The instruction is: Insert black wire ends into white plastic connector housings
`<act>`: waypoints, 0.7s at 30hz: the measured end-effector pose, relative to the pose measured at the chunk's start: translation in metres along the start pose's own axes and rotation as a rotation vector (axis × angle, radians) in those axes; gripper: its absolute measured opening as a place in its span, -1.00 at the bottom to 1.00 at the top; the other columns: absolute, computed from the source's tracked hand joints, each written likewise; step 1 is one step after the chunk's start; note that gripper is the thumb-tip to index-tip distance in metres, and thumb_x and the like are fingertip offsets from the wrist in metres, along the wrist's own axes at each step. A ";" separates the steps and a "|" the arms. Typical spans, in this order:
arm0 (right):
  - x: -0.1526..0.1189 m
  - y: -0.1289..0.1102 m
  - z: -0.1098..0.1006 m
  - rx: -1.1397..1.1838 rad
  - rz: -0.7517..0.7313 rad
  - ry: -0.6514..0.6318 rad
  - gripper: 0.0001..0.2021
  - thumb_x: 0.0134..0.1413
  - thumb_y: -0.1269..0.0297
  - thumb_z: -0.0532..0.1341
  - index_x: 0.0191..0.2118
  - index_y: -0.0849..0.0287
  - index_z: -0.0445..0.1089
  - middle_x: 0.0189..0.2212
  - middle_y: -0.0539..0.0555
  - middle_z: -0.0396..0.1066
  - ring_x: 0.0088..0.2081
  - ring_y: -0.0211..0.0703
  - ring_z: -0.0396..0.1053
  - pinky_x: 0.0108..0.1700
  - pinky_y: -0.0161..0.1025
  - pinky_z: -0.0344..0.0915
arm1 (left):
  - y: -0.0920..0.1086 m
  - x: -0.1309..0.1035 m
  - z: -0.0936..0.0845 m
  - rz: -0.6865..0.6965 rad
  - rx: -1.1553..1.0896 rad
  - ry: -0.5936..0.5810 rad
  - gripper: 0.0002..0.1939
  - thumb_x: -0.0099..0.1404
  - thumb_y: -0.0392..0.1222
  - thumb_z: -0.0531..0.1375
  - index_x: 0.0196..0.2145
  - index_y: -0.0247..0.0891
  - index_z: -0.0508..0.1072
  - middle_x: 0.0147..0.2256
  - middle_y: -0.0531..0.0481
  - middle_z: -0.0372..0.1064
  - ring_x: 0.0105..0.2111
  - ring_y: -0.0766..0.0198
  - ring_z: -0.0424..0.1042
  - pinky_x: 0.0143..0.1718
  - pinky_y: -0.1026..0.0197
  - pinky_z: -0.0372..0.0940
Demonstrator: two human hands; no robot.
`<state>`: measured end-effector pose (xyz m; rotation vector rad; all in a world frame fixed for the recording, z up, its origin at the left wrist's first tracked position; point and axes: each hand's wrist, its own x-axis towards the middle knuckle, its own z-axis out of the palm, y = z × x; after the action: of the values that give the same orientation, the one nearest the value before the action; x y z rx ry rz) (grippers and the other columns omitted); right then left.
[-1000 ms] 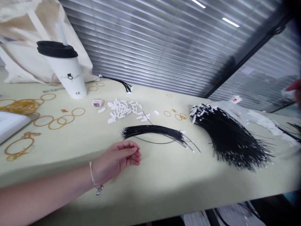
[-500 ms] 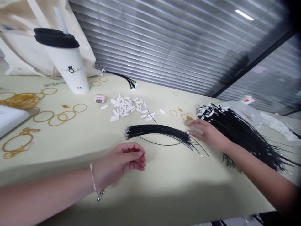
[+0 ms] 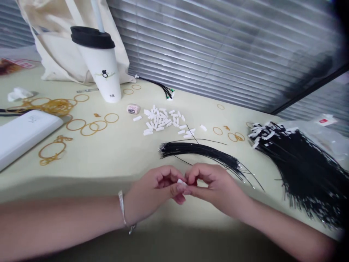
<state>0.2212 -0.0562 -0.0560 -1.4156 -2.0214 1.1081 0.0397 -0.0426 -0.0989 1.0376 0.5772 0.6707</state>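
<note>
My left hand (image 3: 163, 185) and my right hand (image 3: 209, 183) meet fingertip to fingertip in front, low over the table. Both are closed in a pinch around one small white plastic connector (image 3: 181, 182), mostly covered by the fingers. Just beyond the hands lies a bundle of thin black wires (image 3: 200, 151) with bare metal ends. Farther back a loose pile of white connectors (image 3: 159, 119) is spread out. To the right rests a large heap of black wires (image 3: 302, 163), its far ends fitted with white connectors.
A white cup (image 3: 105, 72) with a black lid and straw stands before a cloth bag (image 3: 120, 43). At left are a white box-like device (image 3: 29, 134) and yellow rubber bands (image 3: 58, 106). A short black cable (image 3: 156, 84) lies by the blinds, a plastic bag (image 3: 331, 136) at right.
My right hand has come left from beside the wire heap to meet my left hand. Both now pinch the white connector. The view has swung left, and a single wire now lies behind the bundle.
</note>
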 end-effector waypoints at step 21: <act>0.060 0.029 -0.051 -0.695 -0.204 0.175 -0.83 0.07 0.17 0.17 -0.35 0.17 0.34 -0.37 0.07 0.32 -0.35 -0.20 0.26 -0.30 -0.26 0.20 | 0.003 0.001 0.000 -0.201 0.127 -0.084 -0.82 0.13 -0.15 0.23 -0.35 -0.33 0.46 -0.45 0.00 0.40 -0.42 0.35 0.38 -0.31 0.29 0.28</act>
<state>0.2513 0.0220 -0.0549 -1.4843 -2.4624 0.1732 0.0395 -0.0411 -0.0963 1.1040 0.6478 0.4161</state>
